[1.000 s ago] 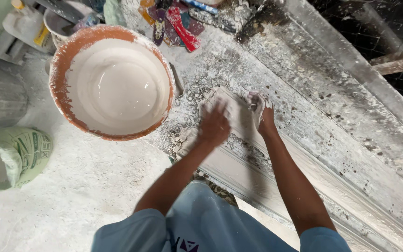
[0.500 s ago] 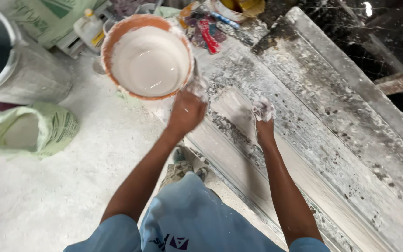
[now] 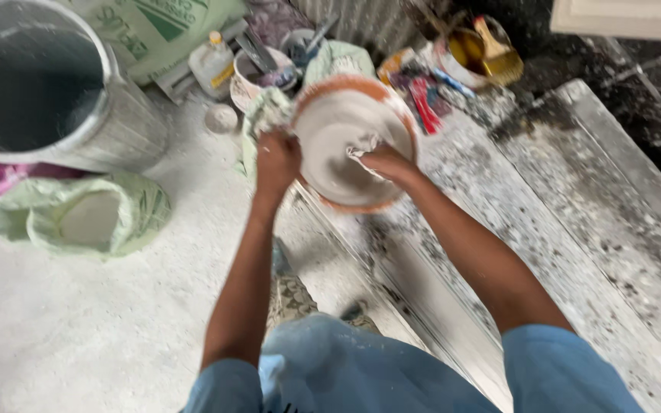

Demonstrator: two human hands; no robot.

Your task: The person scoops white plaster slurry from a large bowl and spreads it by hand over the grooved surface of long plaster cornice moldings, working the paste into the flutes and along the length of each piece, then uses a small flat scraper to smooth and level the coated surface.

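An orange-rimmed bowl (image 3: 323, 130) of white plaster paste sits tilted at the head of a long plaster moulding (image 3: 453, 291). My left hand (image 3: 275, 159) grips the bowl's left rim. My right hand (image 3: 385, 162) is inside the bowl, fingers closed on a wad of white paste or cloth (image 3: 363, 149); blur hides which. Both forearms are streaked with white.
A large grey metal drum (image 3: 55, 99) stands at the upper left, an open green sack of white powder (image 3: 86, 218) below it. Small tubs, a bottle (image 3: 212, 65), a printed green bag and a brush in a tin (image 3: 483, 50) crowd the far side. White dust covers the floor.
Both hands left the moulding surface and moved up to the bowl. The left hand took the rim and the right hand went inside. The view shifted so the bowl sits lower and nearer the centre.
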